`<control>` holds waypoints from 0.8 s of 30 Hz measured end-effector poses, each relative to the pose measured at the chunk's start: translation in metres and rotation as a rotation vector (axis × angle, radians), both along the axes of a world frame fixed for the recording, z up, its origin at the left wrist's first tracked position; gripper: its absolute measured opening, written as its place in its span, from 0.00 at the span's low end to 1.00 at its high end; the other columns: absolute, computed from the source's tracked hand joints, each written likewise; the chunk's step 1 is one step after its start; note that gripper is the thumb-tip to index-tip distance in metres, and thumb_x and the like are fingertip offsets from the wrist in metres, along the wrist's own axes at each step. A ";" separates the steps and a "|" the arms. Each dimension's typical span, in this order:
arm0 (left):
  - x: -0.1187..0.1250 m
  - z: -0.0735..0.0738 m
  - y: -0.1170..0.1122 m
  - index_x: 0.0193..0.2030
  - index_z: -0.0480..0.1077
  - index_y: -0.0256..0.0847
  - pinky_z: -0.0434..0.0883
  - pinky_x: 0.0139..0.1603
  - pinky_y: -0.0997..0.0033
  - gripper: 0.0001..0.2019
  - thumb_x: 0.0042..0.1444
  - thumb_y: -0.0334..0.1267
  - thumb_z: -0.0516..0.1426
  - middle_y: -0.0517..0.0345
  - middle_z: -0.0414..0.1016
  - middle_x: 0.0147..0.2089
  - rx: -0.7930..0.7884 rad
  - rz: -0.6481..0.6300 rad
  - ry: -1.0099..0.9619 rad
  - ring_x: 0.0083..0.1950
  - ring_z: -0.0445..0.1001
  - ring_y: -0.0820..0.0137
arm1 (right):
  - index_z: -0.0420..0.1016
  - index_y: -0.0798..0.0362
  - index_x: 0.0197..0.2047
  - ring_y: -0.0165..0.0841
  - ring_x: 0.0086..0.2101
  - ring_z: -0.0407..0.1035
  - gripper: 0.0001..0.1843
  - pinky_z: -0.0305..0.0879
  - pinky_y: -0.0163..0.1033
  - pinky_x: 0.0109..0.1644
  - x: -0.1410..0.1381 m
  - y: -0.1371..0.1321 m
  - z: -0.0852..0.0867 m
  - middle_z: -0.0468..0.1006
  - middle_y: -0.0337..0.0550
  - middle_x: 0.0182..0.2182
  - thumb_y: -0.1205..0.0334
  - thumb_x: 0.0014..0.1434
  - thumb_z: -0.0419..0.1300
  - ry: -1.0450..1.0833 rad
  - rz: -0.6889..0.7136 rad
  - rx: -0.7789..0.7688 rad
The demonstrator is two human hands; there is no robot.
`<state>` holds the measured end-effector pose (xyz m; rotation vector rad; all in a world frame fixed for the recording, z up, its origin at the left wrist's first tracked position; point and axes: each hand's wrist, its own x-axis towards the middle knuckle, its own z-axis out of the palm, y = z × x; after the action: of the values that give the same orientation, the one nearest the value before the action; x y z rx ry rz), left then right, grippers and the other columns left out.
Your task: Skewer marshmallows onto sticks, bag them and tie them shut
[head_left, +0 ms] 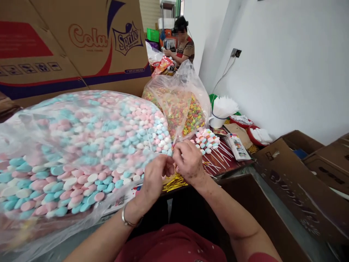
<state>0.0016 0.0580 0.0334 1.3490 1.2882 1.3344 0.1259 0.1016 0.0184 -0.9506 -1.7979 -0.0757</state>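
My left hand [154, 178] and my right hand [189, 162] meet in front of me, both with fingers pinched together on something small that I cannot make out. A bracelet sits on my left wrist. Under the hands lies a heap of gold twist ties [174, 183]. Just beyond my right hand lies a pile of marshmallow sticks [208, 141] with white stems. A big clear bag of pink, blue and white marshmallows [76, 153] fills the left. A second clear bag of colourful cereal rings [180, 109] stands behind the hands.
Cola and Sprite cartons [81, 43] stack up at the left. White sticks in a cup [222, 111], red bowls [253, 133] and a printed packet [238, 147] lie along the white wall. Brown boxes [300, 182] stand at right. Another person [184, 45] sits at the far end.
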 end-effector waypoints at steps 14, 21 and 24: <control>-0.027 0.023 0.005 0.39 0.78 0.37 0.75 0.39 0.63 0.26 0.48 0.61 0.64 0.50 0.81 0.34 -0.292 -0.149 -0.512 0.38 0.79 0.61 | 0.71 0.54 0.34 0.32 0.33 0.65 0.12 0.66 0.36 0.39 -0.006 -0.031 -0.004 0.71 0.43 0.29 0.68 0.66 0.49 0.035 0.306 -0.082; -0.003 0.015 -0.001 0.35 0.71 0.40 0.73 0.48 0.70 0.13 0.44 0.35 0.69 0.65 0.77 0.32 0.023 0.287 -0.530 0.36 0.78 0.73 | 0.71 0.57 0.41 0.36 0.39 0.69 0.13 0.69 0.40 0.43 -0.022 -0.051 -0.017 0.75 0.49 0.35 0.60 0.69 0.48 -0.096 0.360 -0.309; 0.007 0.008 0.001 0.37 0.71 0.40 0.73 0.48 0.68 0.16 0.43 0.38 0.70 0.62 0.78 0.32 0.032 0.227 -0.560 0.38 0.78 0.70 | 0.71 0.56 0.39 0.36 0.35 0.68 0.12 0.66 0.39 0.38 -0.013 -0.048 -0.018 0.74 0.48 0.33 0.66 0.68 0.47 -0.257 0.205 -0.301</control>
<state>0.0085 0.0591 0.0415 0.7731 1.0475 1.7382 0.1134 0.0536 0.0001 -0.9936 -2.1785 0.2170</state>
